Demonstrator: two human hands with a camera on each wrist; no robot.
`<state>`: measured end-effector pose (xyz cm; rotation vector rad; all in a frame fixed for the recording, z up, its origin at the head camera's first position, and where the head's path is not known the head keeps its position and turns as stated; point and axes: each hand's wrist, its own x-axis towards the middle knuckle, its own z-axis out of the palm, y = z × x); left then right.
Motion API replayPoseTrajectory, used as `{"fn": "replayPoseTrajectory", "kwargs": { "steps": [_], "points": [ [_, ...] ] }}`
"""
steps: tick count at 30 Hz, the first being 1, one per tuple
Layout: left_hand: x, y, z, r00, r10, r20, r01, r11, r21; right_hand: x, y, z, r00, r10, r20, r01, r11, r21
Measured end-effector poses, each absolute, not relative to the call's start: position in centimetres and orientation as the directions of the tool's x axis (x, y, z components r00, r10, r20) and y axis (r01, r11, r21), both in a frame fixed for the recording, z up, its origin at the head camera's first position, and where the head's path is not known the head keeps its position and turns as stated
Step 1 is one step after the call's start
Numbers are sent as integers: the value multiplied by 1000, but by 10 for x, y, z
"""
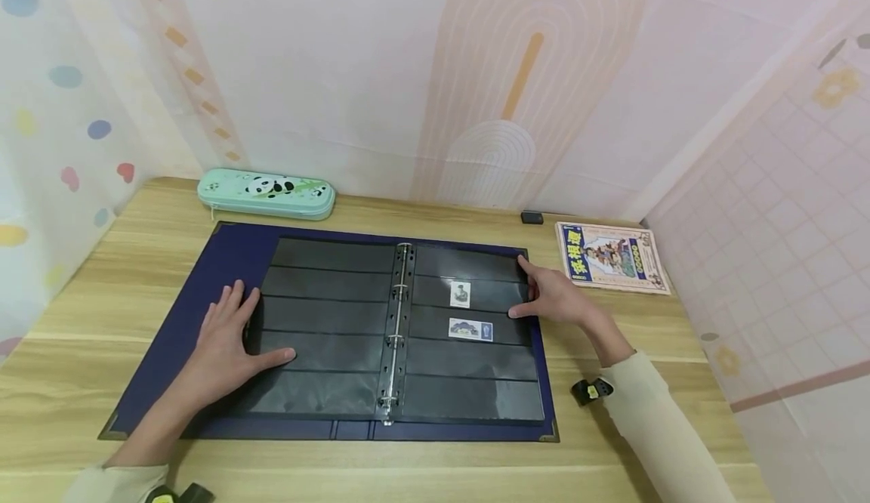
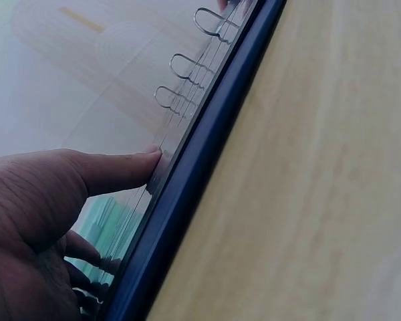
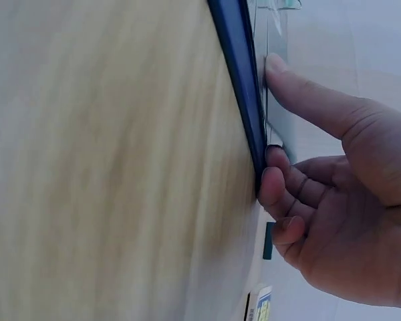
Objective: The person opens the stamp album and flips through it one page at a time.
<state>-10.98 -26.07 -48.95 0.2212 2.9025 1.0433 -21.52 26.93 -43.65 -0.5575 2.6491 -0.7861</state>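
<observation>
A dark blue ring-bound stamp album (image 1: 170, 291) lies spread on the table, its black pocket pages held by metal rings (image 1: 394, 340). Two stamps show on the right-hand page: a small portrait stamp (image 1: 460, 294) and, below it, a wider blue-and-white stamp (image 1: 470, 329). My left hand (image 1: 224, 337) rests with spread fingers on the left page's outer edge, thumb (image 2: 123, 170) extended across the page. At the upper right edge, my right hand (image 1: 553, 295) has its thumb on the page and its fingers (image 3: 274, 184) curled at the edge, where the page corner looks slightly raised.
Behind the album, a mint-green panda pencil case (image 1: 266, 193) lies by the wall. To the right are a small black block (image 1: 532, 217) and an illustrated booklet (image 1: 613, 257). Wood-grain table surface (image 1: 435, 473) runs along the front.
</observation>
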Motion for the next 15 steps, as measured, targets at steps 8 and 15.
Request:
{"fn": "replayPoseTrajectory", "kwargs": {
  "steps": [8, 15],
  "points": [
    [-111, -260, -488, -988, 151, 11, 123, 761, 636, -204, 267, -439, -899, -396, -187, -200, 751, -629],
    [-108, -261, -487, -990, 142, -1, 108, 759, 642, -210, 297, -489, -894, -418, -160, -186, 672, -716]
  ]
}}
